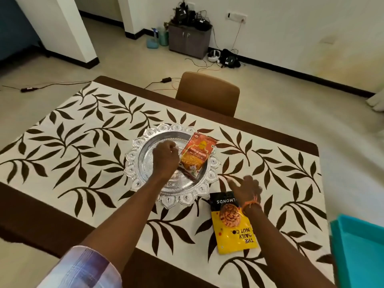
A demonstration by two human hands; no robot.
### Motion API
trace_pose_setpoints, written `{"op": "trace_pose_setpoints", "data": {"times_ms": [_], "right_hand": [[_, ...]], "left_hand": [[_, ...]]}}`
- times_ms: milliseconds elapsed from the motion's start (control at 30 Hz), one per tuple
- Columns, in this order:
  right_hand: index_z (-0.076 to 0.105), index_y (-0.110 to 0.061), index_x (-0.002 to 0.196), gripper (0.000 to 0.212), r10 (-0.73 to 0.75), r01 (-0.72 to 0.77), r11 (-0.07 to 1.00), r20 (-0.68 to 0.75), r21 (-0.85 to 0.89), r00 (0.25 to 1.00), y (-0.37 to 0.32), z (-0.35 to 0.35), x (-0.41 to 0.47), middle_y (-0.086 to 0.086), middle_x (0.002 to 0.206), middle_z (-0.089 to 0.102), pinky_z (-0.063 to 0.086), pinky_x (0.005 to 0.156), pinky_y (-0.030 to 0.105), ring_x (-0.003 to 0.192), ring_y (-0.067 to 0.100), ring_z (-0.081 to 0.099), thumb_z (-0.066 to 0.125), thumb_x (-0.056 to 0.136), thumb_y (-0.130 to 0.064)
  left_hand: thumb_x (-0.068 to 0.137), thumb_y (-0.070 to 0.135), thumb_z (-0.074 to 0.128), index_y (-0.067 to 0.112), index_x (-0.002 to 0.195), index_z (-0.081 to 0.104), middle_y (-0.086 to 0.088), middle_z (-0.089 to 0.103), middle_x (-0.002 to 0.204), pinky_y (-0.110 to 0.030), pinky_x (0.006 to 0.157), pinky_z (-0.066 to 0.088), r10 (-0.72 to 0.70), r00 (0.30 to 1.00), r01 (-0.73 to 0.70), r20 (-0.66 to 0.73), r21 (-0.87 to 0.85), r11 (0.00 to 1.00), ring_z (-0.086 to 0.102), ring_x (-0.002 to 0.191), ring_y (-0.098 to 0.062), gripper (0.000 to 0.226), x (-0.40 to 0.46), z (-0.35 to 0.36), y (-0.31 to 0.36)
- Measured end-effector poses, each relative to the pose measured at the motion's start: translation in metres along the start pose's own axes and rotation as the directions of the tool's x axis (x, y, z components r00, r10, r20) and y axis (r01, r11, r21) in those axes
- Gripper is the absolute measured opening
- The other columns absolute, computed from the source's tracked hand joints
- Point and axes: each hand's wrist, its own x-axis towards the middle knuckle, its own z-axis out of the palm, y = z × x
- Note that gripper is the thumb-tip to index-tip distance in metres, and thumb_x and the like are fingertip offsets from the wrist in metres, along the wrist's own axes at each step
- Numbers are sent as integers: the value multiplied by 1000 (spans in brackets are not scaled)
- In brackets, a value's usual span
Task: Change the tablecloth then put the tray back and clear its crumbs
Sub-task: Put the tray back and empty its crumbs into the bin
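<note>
Tray sits mid-cloth with an orange packet on its right rim; left hand, fingers curled, apparently picks crumbs from the dish, while right hand hovers spread and empty above the almond bag beside the tray.

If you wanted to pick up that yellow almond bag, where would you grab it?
Probably the near bottom edge of the almond bag, coming from the person's side. It lies flat on the tablecloth, its black top end pointing away beside the tray, and the right hand hovers over that end.
</note>
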Motion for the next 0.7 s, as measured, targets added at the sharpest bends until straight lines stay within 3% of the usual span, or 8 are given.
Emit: {"op": "trace_pose_setpoints", "data": {"times_ms": [133, 267, 300, 400, 467, 567, 633, 700], "right_hand": [[48, -12, 123, 82, 99, -64, 955, 107, -289, 989, 59, 28, -34, 14, 123, 53, 48, 92, 42, 114, 33, 54, 71, 65, -66], [41, -7, 137, 56, 144, -37, 955, 350, -295, 926, 83, 35, -47, 25, 140, 43, 41, 104, 40, 128, 36, 46, 60, 92, -34], [48, -7, 133, 49, 163, -76, 967, 360, -244, 919, 83, 35, -44, 25, 135, 49, 43, 102, 42, 124, 36, 50, 62, 91, -29], [68, -6, 76, 15, 107, -109, 994, 257, -7, 960, 86, 31, -23, 19, 85, 67, 54, 81, 44, 82, 33, 64, 74, 77, -20], [62, -11, 54, 32, -2, -42, 990, 310, 136, 951, 83, 27, -10, 22, 77, 67, 53, 80, 46, 78, 34, 64, 69, 84, -19], [67, -1, 72, 28, -32, -110, 888, 299, 447, 954, 62, 0, -16, 23, 85, 68, 52, 85, 51, 85, 34, 63, 63, 89, -23], [66, 2, 87, 25, -92, -166, 766, 361, 621, 928, 44, -22, -20, 21, 89, 67, 54, 80, 50, 86, 33, 62, 60, 91, -22], [64, -3, 83, 20, -205, -115, 723, 369, 682, 906, 27, -44, -17, 19, 84, 64, 54, 74, 45, 84, 32, 61, 61, 92, -20]], "left_hand": [[88, -3, 55, 10, 107, 66, -9, 58, 111, -14, 80, 36, -74, 966, 59, -249, -67, 996, 54, 100, -15, 25, -5, -33, -4], [70, -21, 51, 9, 102, 70, -17, 61, 108, 7, 74, 25, -74, 959, 72, -273, -18, 997, 47, 91, -9, 48, -20, -50, -14], [68, -23, 50, 9, 102, 70, -17, 61, 108, 9, 75, 22, -63, 963, 64, -260, -5, 998, 45, 90, -8, 51, -25, -49, -15], [66, -24, 50, 12, 99, 71, -15, 59, 109, 7, 73, 26, -71, 970, 75, -232, 7, 997, 47, 92, -10, 54, -40, -42, -15], [65, -22, 50, 18, 96, 70, -13, 57, 110, -3, 76, 34, -64, 978, 65, -199, 2, 998, 52, 100, -17, 54, -49, -36, -12], [66, -15, 52, 26, 95, 70, -9, 58, 112, -32, 92, 45, 23, 996, -21, -88, 21, 1000, 52, 111, -24, 53, -61, -26, -6], [71, -10, 55, 23, 101, 69, -9, 56, 114, -31, 89, 46, 80, 997, -81, 16, 14, 997, 51, 112, -26, 47, -67, -20, 2], [76, -6, 61, 18, 109, 66, -10, 54, 115, -22, 81, 42, 157, 983, -159, 100, 14, 987, 51, 111, -25, 41, -74, -14, 14]]}}
